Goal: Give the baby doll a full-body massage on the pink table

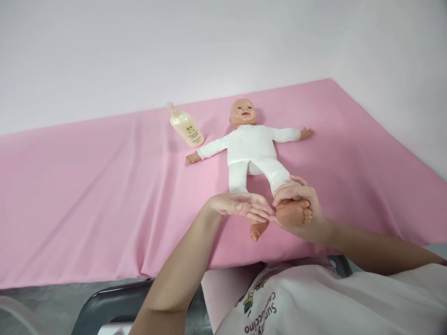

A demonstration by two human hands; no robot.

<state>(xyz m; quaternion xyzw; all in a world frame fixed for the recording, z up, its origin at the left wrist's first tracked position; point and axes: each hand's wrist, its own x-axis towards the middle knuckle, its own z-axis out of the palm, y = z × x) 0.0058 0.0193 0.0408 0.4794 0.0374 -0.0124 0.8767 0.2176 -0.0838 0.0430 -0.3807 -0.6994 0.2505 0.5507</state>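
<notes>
A baby doll (252, 144) with a white cloth body lies on its back, head away from me and arms spread. My right hand (316, 209) is wrapped round the lower part of one of its legs, just by the ankle. That leg's foot (292, 213) is raised, sole facing me. My left hand (244, 205) holds nothing; its fingers are stretched out flat, their tips at the heel of the raised foot. Beneath my left hand the doll's other foot (258, 230) shows, while its ankle is hidden.
A pump bottle (187, 128) of pale yellow liquid stands left of the doll's head. Pink cloth (87, 195) covers the table, with folds on the left. A white wall (174, 46) rises behind. Below the near edge is a dark chair (111, 302).
</notes>
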